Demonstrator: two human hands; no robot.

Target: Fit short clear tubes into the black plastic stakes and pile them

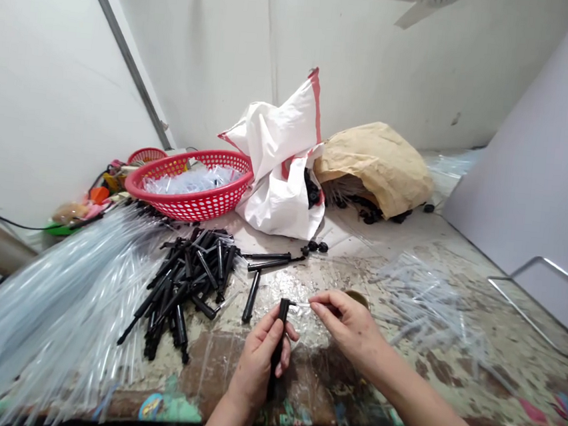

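My left hand is wrapped round a black plastic cylinder, which stands nearly upright with its top above my thumb. A short nozzle points right from that top. My right hand pinches a thin clear tube between thumb and fingertips, its left end at the nozzle; whether it is seated there is too small to tell. To the left lies a heap of similar black cylinders. Short clear tubes are spread over the table at the right.
Long clear tubes cover the table's left side. A red basket with clear pieces stands behind, beside a white sack and a brown paper bag. Small black caps lie before the sack. A metal wire frame is at right.
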